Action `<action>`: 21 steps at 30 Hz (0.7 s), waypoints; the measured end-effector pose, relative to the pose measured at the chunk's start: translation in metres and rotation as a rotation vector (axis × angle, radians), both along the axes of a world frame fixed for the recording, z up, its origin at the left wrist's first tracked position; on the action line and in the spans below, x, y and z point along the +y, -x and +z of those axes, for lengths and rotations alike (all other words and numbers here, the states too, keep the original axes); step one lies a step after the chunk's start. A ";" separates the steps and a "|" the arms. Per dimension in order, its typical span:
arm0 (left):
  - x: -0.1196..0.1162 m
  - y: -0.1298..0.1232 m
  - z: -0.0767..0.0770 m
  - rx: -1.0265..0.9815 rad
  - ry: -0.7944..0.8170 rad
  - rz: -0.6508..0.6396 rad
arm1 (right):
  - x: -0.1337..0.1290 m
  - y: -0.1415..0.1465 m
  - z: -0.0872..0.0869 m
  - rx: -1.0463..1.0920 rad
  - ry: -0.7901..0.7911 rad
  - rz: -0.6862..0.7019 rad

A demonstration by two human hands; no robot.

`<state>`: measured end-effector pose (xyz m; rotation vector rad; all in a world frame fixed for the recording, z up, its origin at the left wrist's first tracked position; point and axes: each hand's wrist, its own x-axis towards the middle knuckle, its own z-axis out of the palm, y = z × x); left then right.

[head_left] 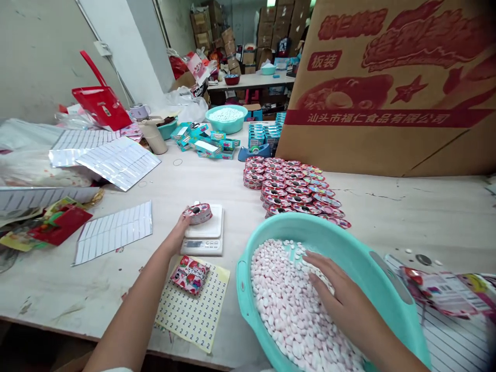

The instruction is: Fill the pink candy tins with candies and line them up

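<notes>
My left hand [180, 230] grips the edge of a small red oval box [198, 213] over the white digital scale [203, 247]. Whether the box rests on the scale plate is unclear. My right hand [329, 281] lies over pale pink candies [279, 294] in a large turquoise basin [315, 227]. Its fingers are apart at the upper part of the heap, and its palm hides some candies. Below the scale, a red candy packet [189, 275] lies on a yellow sheet of number stickers [211, 305].
Stacks of red oval boxes [296, 190] stand behind the basin, near a blue tape dispenser [254, 152]. A big cardboard carton [387, 88] rises at the back right. Silvery sheets [116, 230] lie left; teal boxes [209, 147] and another candy basin [227, 124] sit farther back.
</notes>
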<state>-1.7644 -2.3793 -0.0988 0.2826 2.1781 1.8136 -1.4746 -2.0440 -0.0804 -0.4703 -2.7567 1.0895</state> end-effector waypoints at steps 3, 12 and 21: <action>0.014 -0.011 -0.003 -0.021 0.086 0.029 | -0.001 0.000 0.000 -0.028 0.005 0.010; 0.026 -0.036 0.007 0.082 0.327 -0.068 | -0.002 -0.007 -0.003 -0.217 0.014 0.130; -0.007 -0.067 0.026 0.124 0.434 -0.114 | -0.004 -0.002 0.000 -0.381 0.108 0.383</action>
